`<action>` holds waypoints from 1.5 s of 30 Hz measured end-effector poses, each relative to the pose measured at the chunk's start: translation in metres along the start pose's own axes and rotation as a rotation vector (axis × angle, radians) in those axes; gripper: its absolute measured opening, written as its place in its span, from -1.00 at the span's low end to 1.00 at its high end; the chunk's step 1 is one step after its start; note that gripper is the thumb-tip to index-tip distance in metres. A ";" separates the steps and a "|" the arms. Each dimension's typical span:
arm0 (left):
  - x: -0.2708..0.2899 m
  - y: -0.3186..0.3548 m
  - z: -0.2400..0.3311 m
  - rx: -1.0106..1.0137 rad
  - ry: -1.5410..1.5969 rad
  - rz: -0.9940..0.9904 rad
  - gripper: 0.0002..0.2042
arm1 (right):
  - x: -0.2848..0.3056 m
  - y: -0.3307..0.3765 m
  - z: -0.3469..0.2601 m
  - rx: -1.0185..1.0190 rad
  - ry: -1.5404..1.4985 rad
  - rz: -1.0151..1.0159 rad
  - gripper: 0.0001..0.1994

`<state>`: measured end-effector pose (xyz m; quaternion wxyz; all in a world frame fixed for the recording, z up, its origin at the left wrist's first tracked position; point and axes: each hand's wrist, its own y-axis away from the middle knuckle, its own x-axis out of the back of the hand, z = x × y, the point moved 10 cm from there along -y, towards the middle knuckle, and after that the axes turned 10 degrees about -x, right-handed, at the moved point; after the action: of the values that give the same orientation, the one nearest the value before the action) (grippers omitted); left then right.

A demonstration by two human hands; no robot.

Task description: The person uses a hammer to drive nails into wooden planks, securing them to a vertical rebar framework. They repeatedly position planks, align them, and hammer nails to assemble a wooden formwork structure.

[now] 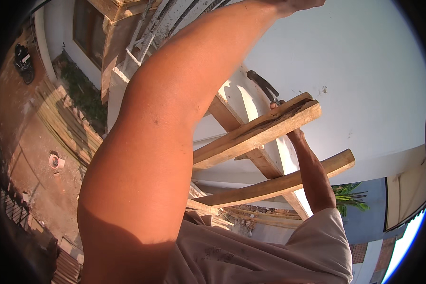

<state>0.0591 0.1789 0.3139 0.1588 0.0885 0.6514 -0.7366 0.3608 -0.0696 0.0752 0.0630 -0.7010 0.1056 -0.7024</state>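
My left arm stretches up across the middle of the view, and my left hand is cut off by the top edge, so its fingers do not show. My right arm reaches up behind two wooden beams. The upper beam hides most of my right hand; a fingertip shows above it, curled against a dark hand tool with two long, slim arms. That tool lies in front of the pale wall, its lower end hidden by the beam. Below, the lower beam passes in front of my right forearm.
A slanting timber crosses behind both beams along a white ledge. Steel bars and a wooden frame stand at upper left. Far below lie long poles, dirt ground and a parked motorbike. A smooth pale wall fills the right.
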 end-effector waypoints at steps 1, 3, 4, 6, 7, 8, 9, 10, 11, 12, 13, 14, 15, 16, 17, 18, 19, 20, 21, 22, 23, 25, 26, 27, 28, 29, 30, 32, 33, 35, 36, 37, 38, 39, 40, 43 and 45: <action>0.000 -0.002 0.001 -0.014 0.004 0.009 -0.71 | 0.001 -0.003 -0.002 0.001 -0.005 0.016 -0.52; -0.005 -0.002 -0.002 0.022 0.021 -0.026 -0.71 | 0.008 -0.009 0.003 -0.107 -0.410 0.026 -0.47; -0.005 -0.001 -0.003 0.027 0.027 -0.028 -0.71 | 0.003 -0.012 0.008 -0.227 -0.535 -0.024 -0.45; -0.006 -0.001 -0.002 0.025 0.045 -0.028 -0.71 | -0.009 -0.009 0.022 -0.547 -0.507 -0.137 -0.47; -0.007 0.000 -0.001 0.015 0.041 -0.035 -0.71 | -0.012 0.000 0.033 -0.752 -0.351 -0.205 -0.52; -0.007 0.000 0.002 -0.004 0.024 -0.033 -0.71 | -0.006 -0.008 0.017 -0.640 -0.451 -0.145 -0.57; -0.005 -0.001 0.003 -0.027 -0.003 -0.032 -0.71 | -0.003 -0.012 0.002 -0.569 -0.731 -0.112 -0.62; -0.006 0.000 0.003 -0.016 0.001 -0.044 -0.70 | 0.002 -0.017 -0.013 -0.467 -0.918 -0.093 -0.67; -0.006 -0.001 0.003 -0.014 -0.008 -0.047 -0.70 | 0.013 -0.022 -0.035 -0.260 -1.010 -0.059 -0.71; -0.006 -0.001 0.002 -0.014 -0.022 -0.049 -0.70 | 0.017 -0.026 -0.048 -0.177 -0.955 -0.074 -0.73; -0.006 -0.001 0.002 -0.011 -0.020 -0.043 -0.70 | 0.019 -0.029 -0.053 -0.180 -0.798 -0.065 -0.71; -0.005 -0.001 0.001 -0.010 -0.021 -0.035 -0.70 | 0.017 -0.033 -0.052 -0.255 -0.753 -0.090 -0.66; -0.005 -0.002 0.001 -0.012 -0.024 -0.025 -0.69 | 0.006 -0.036 -0.043 -0.440 -0.852 -0.183 -0.62; -0.004 -0.002 0.002 -0.022 -0.020 -0.006 -0.69 | -0.002 -0.037 -0.041 -0.575 -0.945 -0.265 -0.58; -0.002 -0.002 0.003 -0.038 -0.025 0.014 -0.68 | -0.003 -0.043 -0.052 -0.560 -1.041 -0.347 -0.53; 0.000 -0.002 0.005 -0.051 -0.032 0.033 -0.68 | -0.008 -0.049 -0.078 -0.485 -1.366 -0.525 -0.53; -0.001 -0.001 0.003 -0.035 -0.048 0.024 -0.68 | -0.010 -0.054 -0.100 -0.438 -1.649 -0.663 -0.54; -0.003 -0.001 0.002 -0.020 -0.061 0.014 -0.68 | -0.011 -0.057 -0.116 -0.461 -1.925 -0.768 -0.55; -0.003 -0.001 0.001 -0.009 -0.081 0.006 -0.68 | -0.005 -0.063 -0.128 -0.385 -2.083 -0.795 -0.57; -0.003 -0.001 0.002 -0.015 -0.088 0.008 -0.68 | -0.004 -0.069 -0.130 -0.366 -2.086 -0.726 -0.57; -0.002 -0.002 0.003 -0.019 -0.089 0.006 -0.68 | -0.003 -0.072 -0.130 -0.350 -2.092 -0.652 -0.57; -0.002 -0.004 0.004 -0.033 -0.135 -0.010 -0.69 | 0.002 -0.074 -0.134 -0.253 -2.060 -0.584 -0.60; -0.002 -0.006 0.003 -0.041 -0.176 -0.025 -0.69 | 0.001 -0.072 -0.136 -0.254 -2.115 -0.619 -0.60; -0.003 -0.006 0.002 -0.045 -0.210 -0.039 -0.69 | 0.001 -0.068 -0.141 -0.230 -2.164 -0.687 -0.60; -0.001 -0.007 0.003 -0.082 -0.231 -0.026 -0.69 | 0.000 -0.065 -0.139 -0.264 -2.223 -0.707 -0.60; -0.003 -0.007 -0.001 -0.069 -0.224 -0.051 -0.69 | -0.004 -0.062 -0.131 -0.334 -2.199 -0.646 -0.61; -0.007 -0.007 -0.005 -0.059 -0.221 -0.079 -0.69 | -0.002 -0.058 -0.128 -0.315 -2.187 -0.617 -0.62; -0.009 -0.006 -0.004 -0.066 -0.181 -0.046 -0.68 | 0.006 -0.056 -0.124 -0.237 -2.197 -0.546 -0.64; -0.015 -0.005 -0.002 -0.071 -0.133 -0.052 -0.68 | 0.002 -0.056 -0.120 -0.315 -2.180 -0.519 -0.65; -0.015 -0.005 -0.001 -0.087 -0.126 -0.029 -0.68 | 0.000 -0.057 -0.116 -0.397 -2.127 -0.503 -0.64; -0.011 -0.004 -0.003 -0.074 -0.130 -0.008 -0.67 | -0.001 -0.055 -0.114 -0.465 -2.080 -0.506 -0.63; -0.008 -0.002 0.000 -0.093 -0.131 0.018 -0.67 | 0.000 -0.055 -0.108 -0.512 -1.933 -0.456 -0.60; -0.009 0.000 -0.002 -0.072 -0.107 0.007 -0.67 | 0.006 -0.054 -0.095 -0.580 -1.687 -0.362 -0.59; -0.008 0.001 -0.004 -0.051 -0.084 -0.002 -0.67 | 0.010 -0.051 -0.082 -0.665 -1.393 -0.290 -0.57; -0.008 0.000 -0.004 -0.043 -0.060 -0.012 -0.67 | 0.025 -0.047 -0.063 -0.767 -1.073 -0.141 -0.54; -0.001 -0.001 0.000 -0.065 -0.174 0.018 -0.67 | 0.041 -0.038 -0.060 -0.731 -0.637 -0.047 -0.48; -0.005 -0.001 -0.002 -0.042 -0.170 -0.016 -0.67 | 0.036 -0.033 -0.056 -0.681 -0.285 -0.087 -0.48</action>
<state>0.0631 0.1816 0.3163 0.2094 0.0170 0.6518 -0.7287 0.3068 -0.0428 0.1182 -0.1897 -0.7765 0.2934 -0.5244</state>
